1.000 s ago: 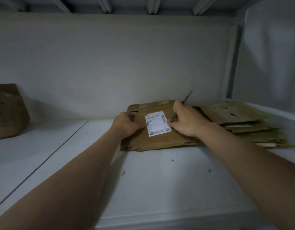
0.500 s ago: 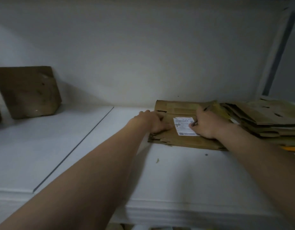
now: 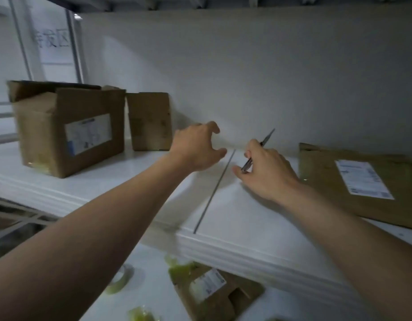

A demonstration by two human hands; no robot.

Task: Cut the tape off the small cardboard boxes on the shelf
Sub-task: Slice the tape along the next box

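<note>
Left hand (image 3: pixel 195 147) is above the white shelf (image 3: pixel 246 216), fingers spread and loosely curved, holding nothing, just right of the small closed brown cardboard box (image 3: pixel 151 121) that stands upright against the back wall. Can't tell if the hand touches the box.

Right hand (image 3: pixel 267 172) pinches a slim grey metal cutting tool (image 3: pixel 258 150) between thumb and fingers, tip angled up toward the back wall, over the dark seam (image 3: pixel 214 191) in the shelf.

The larger brown cardboard box with open top flaps and a white label (image 3: pixel 68 130) sits at the left of the shelf, beside the small one. A flattened brown cardboard piece with a white shipping label (image 3: pixel 362 181) lies at the right.

On the lower shelf: another flattened labelled carton (image 3: pixel 216 290), a tape roll (image 3: pixel 118 279) and yellow-green tape scraps (image 3: pixel 142 315), all blurred.
</note>
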